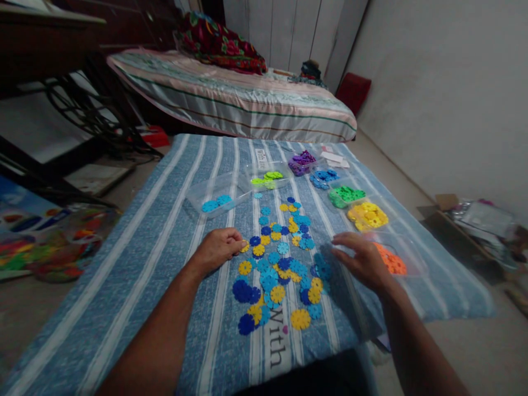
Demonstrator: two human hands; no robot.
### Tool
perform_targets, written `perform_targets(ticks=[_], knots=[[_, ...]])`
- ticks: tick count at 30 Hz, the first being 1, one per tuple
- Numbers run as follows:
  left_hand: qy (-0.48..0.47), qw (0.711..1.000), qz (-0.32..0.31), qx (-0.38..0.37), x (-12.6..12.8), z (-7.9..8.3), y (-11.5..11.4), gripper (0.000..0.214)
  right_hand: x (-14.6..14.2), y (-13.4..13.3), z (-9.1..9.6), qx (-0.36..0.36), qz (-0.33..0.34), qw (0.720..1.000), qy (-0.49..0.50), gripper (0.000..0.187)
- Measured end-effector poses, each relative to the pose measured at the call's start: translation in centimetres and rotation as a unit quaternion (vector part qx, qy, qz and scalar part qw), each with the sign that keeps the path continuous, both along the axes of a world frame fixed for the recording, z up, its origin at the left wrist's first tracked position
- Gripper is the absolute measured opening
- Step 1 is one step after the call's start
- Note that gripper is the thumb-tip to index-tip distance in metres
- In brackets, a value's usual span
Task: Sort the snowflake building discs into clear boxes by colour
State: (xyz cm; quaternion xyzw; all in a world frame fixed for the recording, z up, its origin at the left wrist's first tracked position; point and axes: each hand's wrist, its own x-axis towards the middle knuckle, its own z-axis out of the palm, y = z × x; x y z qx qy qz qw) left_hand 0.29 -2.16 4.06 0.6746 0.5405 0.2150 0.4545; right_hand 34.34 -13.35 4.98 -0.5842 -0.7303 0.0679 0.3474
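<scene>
Pinching a yellow plastic disc [245,247], left hand [220,246]; right hand [362,258] spread; clear boxes [416,260] near the blue-striped surface's [449,294] right edge seemingly separate colours.

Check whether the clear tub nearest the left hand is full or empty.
Neither: the tub holds a small group of light-blue discs along its near side, with bare floor beyond.

Red floral bundle [226,47] on a striped bedspread [247,104]; iron-legged table [53,17] at left; cardboard box [468,234] at right
</scene>
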Motion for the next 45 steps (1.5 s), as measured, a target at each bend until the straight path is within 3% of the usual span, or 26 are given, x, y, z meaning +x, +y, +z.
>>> perform_targets(ticks=[3, 8, 13, 17, 22, 30, 34, 37, 39, 43, 45], knots=[[-0.001, 1.0, -0.005, -0.002, 0.0, -0.2, 0.1, 0.026, -2.3, -2.5, -1.1, -0.053, 0.072, 0.996, -0.026, 0.022], [-0.004, 1.0, -0.005, -0.001, -0.1, -0.3, 0.2, 0.025, -3.8, -4.7, -1.8, -0.082, 0.107, 0.986, -0.095, 0.036], [-0.004, 1.0, -0.009, 0.001, 0.0, -0.3, 0.2, 0.025, -4.1, -5.3, -2.5, -0.075, 0.099, 0.985, -0.119, 0.031], [-0.001, 1.0, -0.005, 0.0, 0.0, -0.2, 0.2, 0.025, -4.1, -5.4, -3.3, -0.072, 0.094, 0.988, -0.103, 0.018], [-0.003, 1.0, -0.008, 0.002, 0.0, -0.3, 0.2, 0.025, -3.9, -5.6, -4.0, -0.049, 0.079, 0.993, -0.069, 0.015], [-0.006, 1.0, 0.0, -0.005, 0.0, -0.3, 0.2, 0.026, -4.1, -5.5, -3.0, -0.035, 0.07, 0.997, -0.006, 0.016], [-0.004, 1.0, 0.003, -0.013, 0.2, 0.0, 0.2, 0.027, -3.2, -4.2, -1.6, 0.009, 0.032, 0.999, 0.004, 0.017], [-0.007, 1.0, 0.006, -0.011, 0.3, 0.2, 0.1, 0.027, -0.6, -1.8, 0.0, 0.066, -0.013, 0.997, -0.031, 0.017], [-0.003, 1.0, 0.008, -0.006, 0.3, 0.2, 0.0, 0.027, 2.0, 0.3, 1.3, 0.117, -0.065, 0.989, -0.068, 0.018], [0.001, 1.0, 0.005, -0.002, 0.2, 0.2, 0.0, 0.027, 6.1, 3.2, 3.0, 0.173, -0.236, 0.949, -0.12, 0.022], [-0.001, 1.0, 0.003, -0.004, 0.2, 0.2, -0.1, 0.027, 6.0, 3.1, 3.0, 0.172, -0.242, 0.948, -0.11, 0.021]])
